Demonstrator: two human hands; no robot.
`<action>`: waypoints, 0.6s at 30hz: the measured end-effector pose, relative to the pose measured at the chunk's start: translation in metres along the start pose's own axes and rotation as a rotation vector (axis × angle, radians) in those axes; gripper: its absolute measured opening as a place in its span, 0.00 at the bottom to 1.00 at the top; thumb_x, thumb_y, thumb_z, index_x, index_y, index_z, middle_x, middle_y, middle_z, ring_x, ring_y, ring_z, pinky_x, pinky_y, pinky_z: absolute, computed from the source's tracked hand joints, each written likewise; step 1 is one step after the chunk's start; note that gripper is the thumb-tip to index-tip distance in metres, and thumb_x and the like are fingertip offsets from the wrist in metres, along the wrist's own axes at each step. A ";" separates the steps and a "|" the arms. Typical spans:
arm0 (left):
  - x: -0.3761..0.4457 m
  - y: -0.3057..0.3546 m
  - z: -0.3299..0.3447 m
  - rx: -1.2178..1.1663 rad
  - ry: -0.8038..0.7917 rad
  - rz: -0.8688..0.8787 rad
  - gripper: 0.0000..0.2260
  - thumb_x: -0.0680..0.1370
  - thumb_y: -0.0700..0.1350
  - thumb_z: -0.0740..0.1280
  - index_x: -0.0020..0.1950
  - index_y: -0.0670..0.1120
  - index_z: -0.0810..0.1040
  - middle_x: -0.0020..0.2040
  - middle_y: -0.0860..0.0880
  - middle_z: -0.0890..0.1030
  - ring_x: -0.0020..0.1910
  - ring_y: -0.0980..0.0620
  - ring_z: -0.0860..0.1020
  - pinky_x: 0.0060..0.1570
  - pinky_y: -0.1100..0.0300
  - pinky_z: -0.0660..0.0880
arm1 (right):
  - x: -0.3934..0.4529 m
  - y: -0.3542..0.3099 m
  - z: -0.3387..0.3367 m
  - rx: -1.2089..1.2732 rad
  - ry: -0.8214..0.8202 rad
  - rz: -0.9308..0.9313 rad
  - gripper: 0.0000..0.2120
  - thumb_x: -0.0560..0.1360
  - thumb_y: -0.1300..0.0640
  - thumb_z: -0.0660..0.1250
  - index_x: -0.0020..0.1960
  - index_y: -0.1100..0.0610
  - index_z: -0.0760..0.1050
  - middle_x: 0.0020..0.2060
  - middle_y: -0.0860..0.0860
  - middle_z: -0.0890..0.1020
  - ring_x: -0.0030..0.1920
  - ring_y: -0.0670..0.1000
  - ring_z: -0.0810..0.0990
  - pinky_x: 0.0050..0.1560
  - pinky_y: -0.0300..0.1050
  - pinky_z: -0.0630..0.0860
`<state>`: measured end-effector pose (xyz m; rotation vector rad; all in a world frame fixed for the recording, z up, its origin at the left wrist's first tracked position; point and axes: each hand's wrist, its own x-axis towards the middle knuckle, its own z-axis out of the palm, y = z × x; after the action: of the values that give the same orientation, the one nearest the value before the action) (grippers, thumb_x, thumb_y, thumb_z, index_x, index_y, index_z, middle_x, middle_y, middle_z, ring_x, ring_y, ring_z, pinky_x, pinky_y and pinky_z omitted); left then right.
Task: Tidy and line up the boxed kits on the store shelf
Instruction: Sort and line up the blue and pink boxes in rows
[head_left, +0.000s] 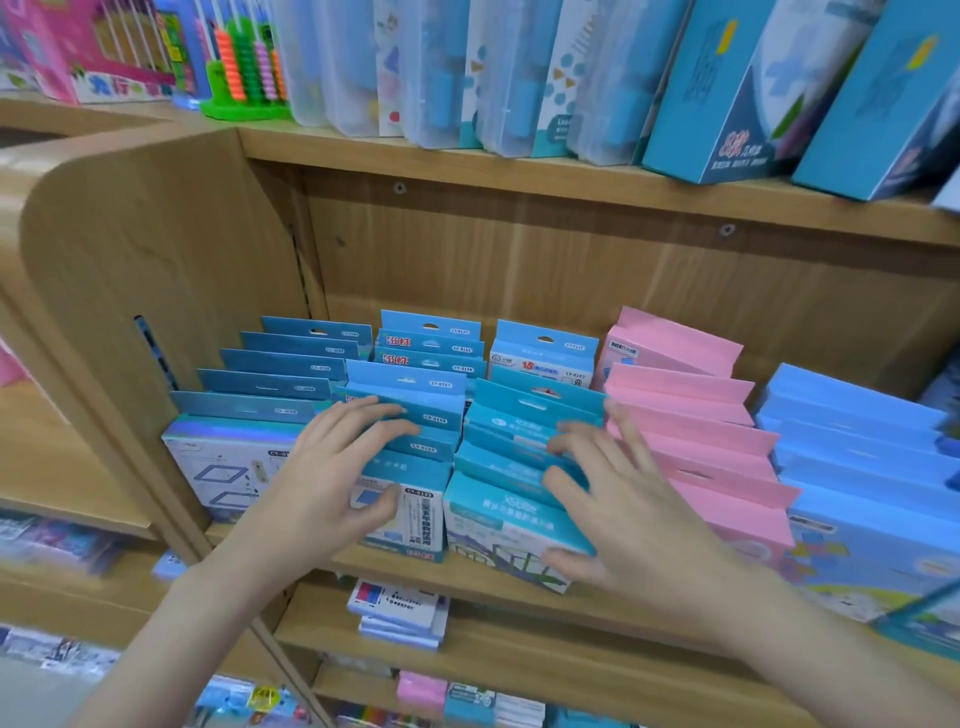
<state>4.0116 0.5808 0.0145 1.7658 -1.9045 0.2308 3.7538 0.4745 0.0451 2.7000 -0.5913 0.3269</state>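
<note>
Boxed kits (511, 441) under both hands, apparently touching.

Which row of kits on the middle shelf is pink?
The pink row, fourth from the left, just right of the right hand. The other four rows are all blue or teal.

Wooden shelving (519, 176) (light oak tone)

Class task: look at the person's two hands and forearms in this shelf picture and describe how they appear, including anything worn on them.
Both the left hand and the right hand are bare: no gloves, rings, watch or bracelet show. The forearms are uncovered to the picture's lower edge, with no sleeve in view. Fingernails look short and unpainted, though the picture is slightly blurred.
</note>
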 end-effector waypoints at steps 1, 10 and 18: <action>-0.001 -0.001 0.000 -0.008 -0.001 0.005 0.20 0.72 0.55 0.60 0.63 0.53 0.69 0.64 0.53 0.71 0.68 0.53 0.64 0.68 0.60 0.55 | -0.004 -0.004 -0.001 0.010 0.024 -0.009 0.22 0.61 0.40 0.72 0.46 0.53 0.71 0.49 0.53 0.77 0.56 0.56 0.68 0.70 0.58 0.59; -0.003 -0.008 -0.003 -0.029 -0.040 0.039 0.20 0.71 0.52 0.59 0.63 0.54 0.68 0.62 0.57 0.71 0.66 0.55 0.65 0.67 0.59 0.58 | -0.018 0.002 0.016 0.101 0.178 -0.110 0.20 0.69 0.41 0.66 0.52 0.54 0.69 0.54 0.54 0.71 0.55 0.52 0.71 0.66 0.57 0.57; 0.000 -0.003 0.004 -0.031 0.004 -0.033 0.20 0.71 0.53 0.58 0.63 0.53 0.67 0.61 0.53 0.73 0.65 0.53 0.66 0.68 0.54 0.62 | -0.017 0.022 0.026 0.147 0.174 -0.064 0.22 0.70 0.38 0.62 0.53 0.54 0.69 0.52 0.52 0.77 0.54 0.52 0.72 0.64 0.57 0.61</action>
<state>4.0133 0.5784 0.0111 1.7735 -1.8647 0.1916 3.7329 0.4519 0.0224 2.7837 -0.4454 0.6025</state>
